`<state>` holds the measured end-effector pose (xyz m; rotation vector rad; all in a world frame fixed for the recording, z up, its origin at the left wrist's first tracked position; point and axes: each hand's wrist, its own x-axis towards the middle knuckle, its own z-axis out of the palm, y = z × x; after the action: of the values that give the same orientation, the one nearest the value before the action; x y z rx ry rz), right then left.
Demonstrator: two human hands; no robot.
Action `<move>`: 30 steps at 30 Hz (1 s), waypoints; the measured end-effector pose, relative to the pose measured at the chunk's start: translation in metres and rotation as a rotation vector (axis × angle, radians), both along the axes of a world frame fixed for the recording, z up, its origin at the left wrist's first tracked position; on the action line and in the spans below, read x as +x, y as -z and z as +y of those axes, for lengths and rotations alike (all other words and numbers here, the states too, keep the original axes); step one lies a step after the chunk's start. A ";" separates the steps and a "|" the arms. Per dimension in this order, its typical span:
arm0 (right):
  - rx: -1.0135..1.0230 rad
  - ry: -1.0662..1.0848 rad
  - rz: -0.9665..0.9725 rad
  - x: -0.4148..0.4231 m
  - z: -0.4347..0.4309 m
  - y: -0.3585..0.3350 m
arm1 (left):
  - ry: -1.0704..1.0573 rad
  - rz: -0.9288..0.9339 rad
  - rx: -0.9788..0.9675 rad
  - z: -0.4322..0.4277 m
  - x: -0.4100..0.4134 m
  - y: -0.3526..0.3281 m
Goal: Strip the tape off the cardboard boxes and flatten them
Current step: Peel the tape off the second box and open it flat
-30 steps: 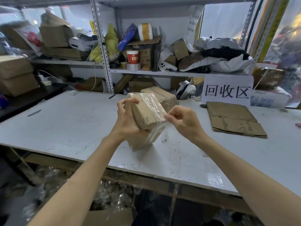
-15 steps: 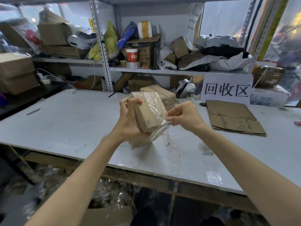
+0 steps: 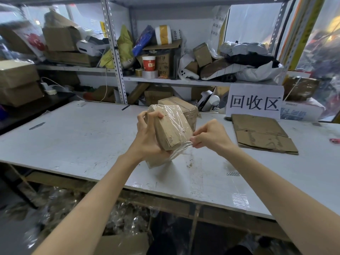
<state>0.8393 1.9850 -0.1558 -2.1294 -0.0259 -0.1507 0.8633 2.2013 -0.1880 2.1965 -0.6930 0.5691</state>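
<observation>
- My left hand (image 3: 147,138) grips the box (image 3: 171,129), tilted, over the table (image 3: 73,140).
- My right hand (image 3: 211,137) pinches the clear tape (image 3: 181,147) at the box's lower right corner.
- I judge a slow pull, low along the face, best; a jerk may snap the film.
- I brace with the left thumb against twisting.

I'm getting bright daylight from the upper right window (image 3: 320,43), glare patches on the bench (image 3: 73,140), blurry warped edges.
</observation>
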 end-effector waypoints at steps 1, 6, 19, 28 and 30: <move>-0.075 -0.016 -0.027 -0.001 -0.001 0.000 | 0.004 -0.001 0.002 0.000 0.000 0.000; -0.230 0.062 -0.160 -0.004 0.001 0.006 | -0.005 -0.007 0.012 -0.006 -0.001 0.000; -0.546 -0.030 -0.279 -0.002 -0.002 -0.003 | -0.038 0.006 -0.003 -0.011 0.003 -0.001; 0.464 0.246 0.040 0.001 -0.003 0.015 | -0.016 0.028 -0.054 -0.009 0.004 0.002; 0.397 0.247 -0.021 0.005 -0.006 0.014 | -0.005 0.019 -0.056 -0.008 0.005 0.002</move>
<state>0.8444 1.9789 -0.1700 -1.7284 0.2377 -0.2979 0.8678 2.1934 -0.1904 2.1490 -0.6541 0.5631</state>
